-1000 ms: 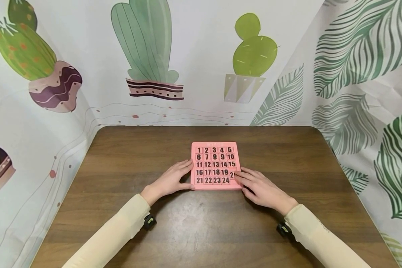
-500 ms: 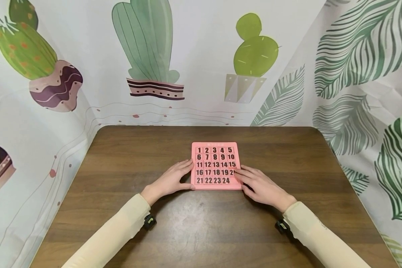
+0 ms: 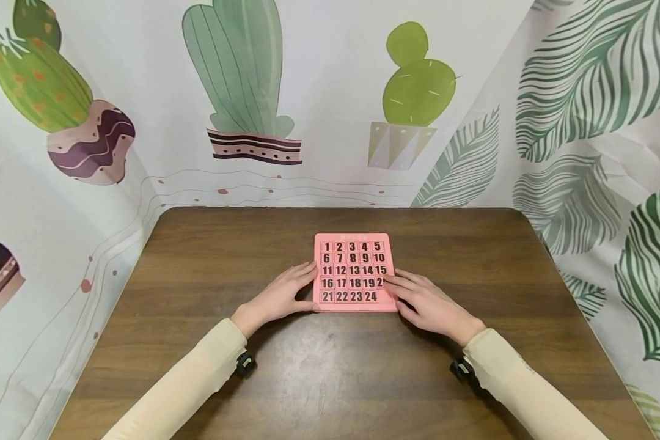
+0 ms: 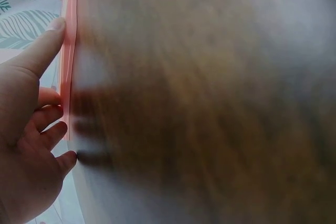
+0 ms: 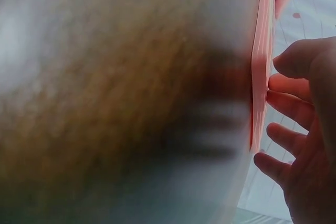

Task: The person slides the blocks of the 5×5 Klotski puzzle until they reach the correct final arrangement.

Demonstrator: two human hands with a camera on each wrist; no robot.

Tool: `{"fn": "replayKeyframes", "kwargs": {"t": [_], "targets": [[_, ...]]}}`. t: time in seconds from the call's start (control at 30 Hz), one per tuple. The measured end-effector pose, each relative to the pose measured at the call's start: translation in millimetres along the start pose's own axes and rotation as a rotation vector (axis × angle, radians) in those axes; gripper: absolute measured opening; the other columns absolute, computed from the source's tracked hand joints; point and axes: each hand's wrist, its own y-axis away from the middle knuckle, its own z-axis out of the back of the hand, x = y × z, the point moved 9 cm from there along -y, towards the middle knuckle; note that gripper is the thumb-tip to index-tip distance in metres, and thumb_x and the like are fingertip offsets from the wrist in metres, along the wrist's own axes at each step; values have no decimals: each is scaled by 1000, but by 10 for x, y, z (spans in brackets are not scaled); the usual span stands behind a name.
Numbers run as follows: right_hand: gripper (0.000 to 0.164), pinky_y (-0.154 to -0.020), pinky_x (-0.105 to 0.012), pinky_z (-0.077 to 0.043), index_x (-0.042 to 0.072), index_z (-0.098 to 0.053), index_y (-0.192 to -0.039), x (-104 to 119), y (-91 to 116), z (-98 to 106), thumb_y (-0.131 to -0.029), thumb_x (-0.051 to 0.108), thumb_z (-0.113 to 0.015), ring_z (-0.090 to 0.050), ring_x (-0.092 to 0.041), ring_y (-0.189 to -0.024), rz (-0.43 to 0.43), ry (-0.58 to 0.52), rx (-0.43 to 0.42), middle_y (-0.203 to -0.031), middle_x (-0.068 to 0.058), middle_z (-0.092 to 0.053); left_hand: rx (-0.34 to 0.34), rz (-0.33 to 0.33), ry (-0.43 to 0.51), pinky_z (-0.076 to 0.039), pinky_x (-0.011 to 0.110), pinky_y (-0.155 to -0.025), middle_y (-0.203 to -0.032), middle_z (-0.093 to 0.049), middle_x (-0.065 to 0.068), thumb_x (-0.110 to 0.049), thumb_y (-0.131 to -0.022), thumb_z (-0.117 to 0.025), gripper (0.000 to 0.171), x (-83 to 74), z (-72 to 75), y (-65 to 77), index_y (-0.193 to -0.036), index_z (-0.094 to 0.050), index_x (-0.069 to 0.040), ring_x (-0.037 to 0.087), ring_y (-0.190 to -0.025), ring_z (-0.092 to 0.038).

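Note:
A pink sliding number puzzle (image 3: 354, 276) lies flat on the table, its black-numbered tiles in rows from 1 at top left to 24 in the bottom row. My left hand (image 3: 279, 294) rests along its left side, with fingers on the edge and thumb at the near corner. From the right, my right hand (image 3: 433, 308) reaches over the rim, and a fingertip touches the partly covered 20 tile (image 3: 380, 283). Below that tile, the bottom-right slot shows bare pink. In the left wrist view the thumb (image 4: 56, 25) presses the puzzle's edge (image 4: 69, 61).
The brown wooden table (image 3: 319, 373) extends around the puzzle on all sides. Behind it hangs a white cloth (image 3: 335, 91) printed with cacti and leaves. Dark cameras sit on both wrists, beside cream sleeves (image 3: 187, 379).
The 20 tile has slid up, away from me, into line with 19, leaving the bottom-right slot bare. My right hand has shifted slightly upward with it. The left hand stays put.

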Motion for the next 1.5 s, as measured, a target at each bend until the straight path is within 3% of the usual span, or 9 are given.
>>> {"fn": "replayKeyframes", "kwargs": {"t": [0.23,0.43,0.93,1.33,1.5], "targets": [[43,-115,-58,-40,2,-65,-141,21,-15,39,-100,16,-66,-48,-39,-142,15,15,-28,-149,-15,-59,1,-1,-7,-20,53,-127,-168,-30,18,-48,-91,-79,92,11,-12,-10,-159,-39,0,36,-156,-26],[41,-106,-48,-47,0,-67,-136,26,-32,113,-98,14,-70,-59,-29,-119,20,33,-102,-126,-11,-66,1,0,-7,-20,53,-127,-168,-30,18,-49,-91,-79,93,16,-24,-13,-159,-39,0,36,-156,-26],[40,-82,-39,-47,1,-69,-135,73,-15,108,-97,13,-70,-53,-21,-92,21,52,-120,-98,-2,-63,-11,-5,-10,-21,54,-127,-167,-31,19,-47,-91,-79,92,-2,-5,2,-158,-39,1,36,-156,-28],[39,-79,-36,-44,6,-71,-135,57,3,55,-97,14,-69,-49,-21,-87,27,77,-106,-92,-1,-58,-13,-6,-10,-21,54,-127,-167,-32,18,-48,-90,-79,93,18,-21,-4,-158,-40,1,36,-156,-28],[40,-82,-39,-47,6,-70,-136,26,8,67,-97,13,-69,-53,-22,-91,7,59,-110,-101,-4,-62,-7,-3,-7,-21,54,-127,-168,-31,18,-49,-90,-79,93,26,-20,-4,-159,-39,0,36,-156,-27]]}}
